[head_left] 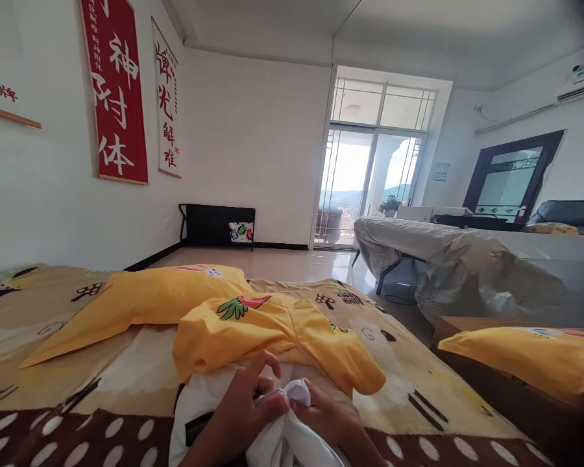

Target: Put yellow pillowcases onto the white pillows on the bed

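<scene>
Two hands with white fabric and yellow cover, on a bed

Far left: red scroll [119, 97], white characters, hung on wall; beside it, white scroll [168, 104], red characters.
Left: yellow pillow [165, 301], rabbit print, lying on patterned blanket [141, 383] of beige with a brown, white-spotted border.
Behind, at wall: black panel [207, 224] on the floor.
Centre left: left hand [250, 399], bare; grip pinching white fabric [289, 441], index finger crooked upward.
Centre: white fabric, on bed, gathered to a peak between both hands; dark patch near its left edge. Just beyond, touching it: yellow cover [265, 327], carrot print, loosely creased.
Centre right: right hand [321, 415], bare; grip pinching the same fabric, close beside the left.
Right, background: glass door [348, 175]; bench [394, 235] under plastic sheeting; potted plant [390, 205].
Far right: second yellow pillow [520, 357], on brown ledge [460, 322].
</scene>
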A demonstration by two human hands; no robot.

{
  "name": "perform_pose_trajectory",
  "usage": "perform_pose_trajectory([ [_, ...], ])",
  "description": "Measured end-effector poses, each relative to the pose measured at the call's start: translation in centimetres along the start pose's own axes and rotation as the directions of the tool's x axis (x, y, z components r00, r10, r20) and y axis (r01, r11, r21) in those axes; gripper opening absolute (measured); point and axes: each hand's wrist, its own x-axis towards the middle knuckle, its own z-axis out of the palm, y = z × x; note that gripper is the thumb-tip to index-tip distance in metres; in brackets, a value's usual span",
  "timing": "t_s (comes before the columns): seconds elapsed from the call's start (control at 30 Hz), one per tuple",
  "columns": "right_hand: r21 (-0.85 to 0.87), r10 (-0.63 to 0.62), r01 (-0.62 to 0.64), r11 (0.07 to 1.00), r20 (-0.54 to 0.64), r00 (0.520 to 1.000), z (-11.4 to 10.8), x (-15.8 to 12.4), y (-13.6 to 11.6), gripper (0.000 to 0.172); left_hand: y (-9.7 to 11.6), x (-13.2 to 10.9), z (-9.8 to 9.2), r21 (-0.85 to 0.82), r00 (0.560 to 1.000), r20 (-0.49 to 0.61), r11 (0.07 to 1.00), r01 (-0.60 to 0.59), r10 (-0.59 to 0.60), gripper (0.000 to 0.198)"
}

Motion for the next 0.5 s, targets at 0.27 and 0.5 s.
perform_pose_trajectory([
  [0.27, -0.127, -0.041, 0.032, 0.991, -0.070, 0.997, 1.0, -0.5, -1.1, 0.020, 0.4, -0.5, 0.0, 0.106, 0.997, 0.079, 0.994, -0.023, 0.014, 0.053],
  [0.5, -0.051, -0.294, 0.290, 0.956, -0.173, 0.940, -1.6, -1.3, -3.9, 0.030, 0.4, 0.3, -0.7, -0.064, 0.999, 0.034, 0.998, -0.009, 0.011, 0.053],
])
